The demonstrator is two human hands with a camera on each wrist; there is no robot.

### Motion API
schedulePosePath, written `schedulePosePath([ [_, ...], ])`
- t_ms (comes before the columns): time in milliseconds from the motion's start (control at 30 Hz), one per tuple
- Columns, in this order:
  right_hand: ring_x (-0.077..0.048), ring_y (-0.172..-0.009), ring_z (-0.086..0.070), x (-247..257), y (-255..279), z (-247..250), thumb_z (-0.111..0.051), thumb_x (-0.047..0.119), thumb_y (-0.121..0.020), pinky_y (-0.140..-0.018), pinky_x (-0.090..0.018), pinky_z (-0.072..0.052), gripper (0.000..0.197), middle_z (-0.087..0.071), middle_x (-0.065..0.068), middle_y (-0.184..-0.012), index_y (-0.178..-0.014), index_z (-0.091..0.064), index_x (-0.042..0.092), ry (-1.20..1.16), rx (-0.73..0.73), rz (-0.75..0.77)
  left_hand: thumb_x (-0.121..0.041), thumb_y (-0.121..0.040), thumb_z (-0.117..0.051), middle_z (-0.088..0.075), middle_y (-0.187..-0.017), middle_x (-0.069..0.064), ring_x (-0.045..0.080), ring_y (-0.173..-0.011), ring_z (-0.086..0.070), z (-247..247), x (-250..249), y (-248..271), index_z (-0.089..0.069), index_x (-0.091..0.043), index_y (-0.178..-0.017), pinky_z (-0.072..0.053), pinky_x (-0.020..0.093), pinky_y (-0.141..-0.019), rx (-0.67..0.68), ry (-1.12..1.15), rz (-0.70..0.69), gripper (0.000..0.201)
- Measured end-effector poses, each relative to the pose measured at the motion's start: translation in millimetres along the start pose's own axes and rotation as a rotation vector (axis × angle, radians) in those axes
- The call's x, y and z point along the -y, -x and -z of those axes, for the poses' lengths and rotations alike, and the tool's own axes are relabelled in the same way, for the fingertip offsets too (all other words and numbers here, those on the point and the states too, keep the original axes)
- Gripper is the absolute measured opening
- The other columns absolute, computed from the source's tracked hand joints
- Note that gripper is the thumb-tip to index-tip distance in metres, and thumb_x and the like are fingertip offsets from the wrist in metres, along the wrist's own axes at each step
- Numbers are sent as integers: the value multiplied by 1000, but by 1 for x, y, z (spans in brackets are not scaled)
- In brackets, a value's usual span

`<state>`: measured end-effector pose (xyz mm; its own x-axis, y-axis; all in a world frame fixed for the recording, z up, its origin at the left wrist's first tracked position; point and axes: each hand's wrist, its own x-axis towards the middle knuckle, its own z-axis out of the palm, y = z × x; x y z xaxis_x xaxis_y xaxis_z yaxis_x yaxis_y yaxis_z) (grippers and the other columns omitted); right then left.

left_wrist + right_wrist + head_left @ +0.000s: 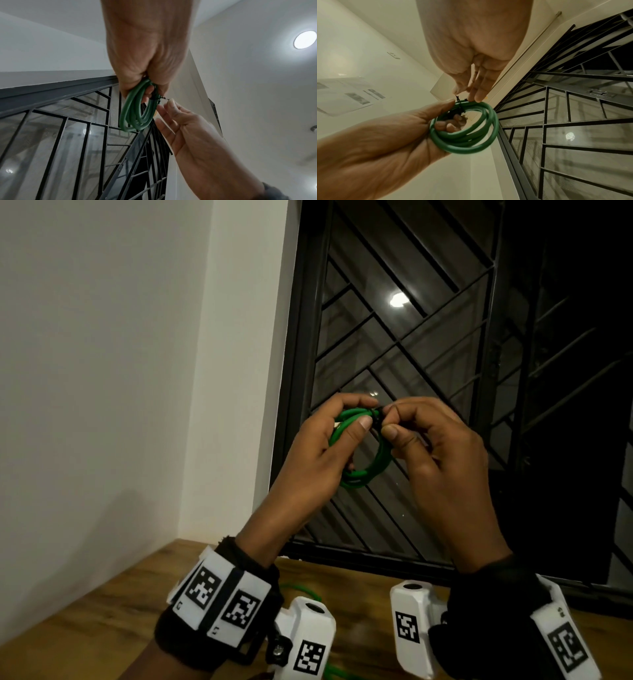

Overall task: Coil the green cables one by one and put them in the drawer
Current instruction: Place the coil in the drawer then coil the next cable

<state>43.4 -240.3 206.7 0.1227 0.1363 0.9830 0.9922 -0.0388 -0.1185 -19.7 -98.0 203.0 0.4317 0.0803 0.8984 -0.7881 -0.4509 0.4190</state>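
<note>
I see both hands raised together in front of the dark metal window grille [428,344], well above the wooden tabletop [102,604]. The left hand [318,446] is curled round a coiled green rubber-sheathed cable [363,470], thumb laid across the top of the loops, fingers passing through the ring. The right hand [442,453] pinches a thin black tie [458,99] at the top of the coil between thumb and forefinger; its other fingers are loosely bent beside the loops. The coil is several round turns stacked, hanging below the left hand's grip, held in the air. More loose green cable [301,590] lies on the tabletop between the wrists. Both wrists carry black bands with white square-code marker tags [219,597]; I can read no lettering.
</note>
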Motion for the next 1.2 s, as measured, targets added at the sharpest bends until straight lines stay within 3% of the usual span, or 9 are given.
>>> schedulePosePath([
  [133, -4, -99, -59, 2, 1, -2, -60, 24, -93, -74, -39, -58, 9, -53, 18, -103, -91, -68, 20, 51, -27, 25, -25, -101, -52, -62, -81, -13, -1, -68, -58, -1, 2, 0, -59, -18, -125, -48, 20, -63, -42, -36, 27, 26],
  [267, 5, -96, -56, 7, 3, -5, -65, 17, -94, -72, -8, -46, 7, -54, 17, -102, -90, -68, 22, 84, -48, 42, -26, -99, -55, -65, -94, -11, -1, -79, -62, -1, 3, -1, -63, -19, -118, -48, 18, -68, -101, -74, 3, 22],
  [333, 5, -95, -57, 9, 4, -7, -66, 15, -94, -72, -3, -41, 9, -56, 14, -102, -89, -68, 22, 94, -56, 39, -28, -98, -56, -66, -101, -9, 2, -88, -64, -1, 4, -1, -63, -19, -118, -50, 16, -69, -131, -103, -17, 22],
  [433, 3, -96, -59, 11, 4, -8, -66, 15, -95, -73, -6, -46, 9, -56, 15, -102, -91, -68, 23, 44, -76, 22, -32, -97, -55, -67, -106, -7, 5, -97, -65, 0, 2, -1, -61, -16, -121, -50, 15, -72, -129, -99, -58, 30],
  [500, 1, -98, -60, 13, 4, -7, -65, 15, -95, -75, -15, -53, 11, -57, 18, -104, -92, -68, 25, -7, -83, 12, -34, -95, -54, -65, -110, -6, 4, -100, -64, 1, 1, -1, -59, -15, -125, -51, 15, -74, -98, -95, -78, 35],
  [600, -3, -99, -62, 15, 4, -7, -64, 15, -96, -76, -27, -59, 12, -57, 18, -106, -93, -68, 25, -37, -87, 11, -27, -97, -56, -64, -115, -3, 4, -106, -63, 1, 1, -1, -57, -15, -126, -52, 15, -80, -109, -145, -114, 31],
  [767, -10, -99, -65, 13, 4, -10, -61, 22, -95, -75, -40, -60, 9, -57, 16, -107, -93, -69, 26, -48, -75, -12, -24, -97, -59, -66, -109, -6, 4, -103, -64, -4, 1, 2, -60, -16, -119, -53, 17, -83, -190, -187, -144, 24],
  [1000, -6, -96, -62, 18, 7, -15, -58, 22, -96, -73, -32, -58, 11, -57, 16, -106, -93, -69, 23, -3, -44, 7, -15, -96, -60, -67, -98, -5, 3, -93, -64, -4, -1, 2, -64, -11, -108, -50, 12, -73, -294, -187, -162, 13],
  [1200, -2, -97, -61, 16, 7, -14, -60, 20, -95, -74, -23, -52, 10, -59, 16, -105, -91, -68, 22, 19, -31, 7, -11, -96, -57, -67, -101, -8, 4, -96, -64, -8, 1, 3, -64, -16, -111, -49, 12, -76, -289, -171, -132, 17],
])
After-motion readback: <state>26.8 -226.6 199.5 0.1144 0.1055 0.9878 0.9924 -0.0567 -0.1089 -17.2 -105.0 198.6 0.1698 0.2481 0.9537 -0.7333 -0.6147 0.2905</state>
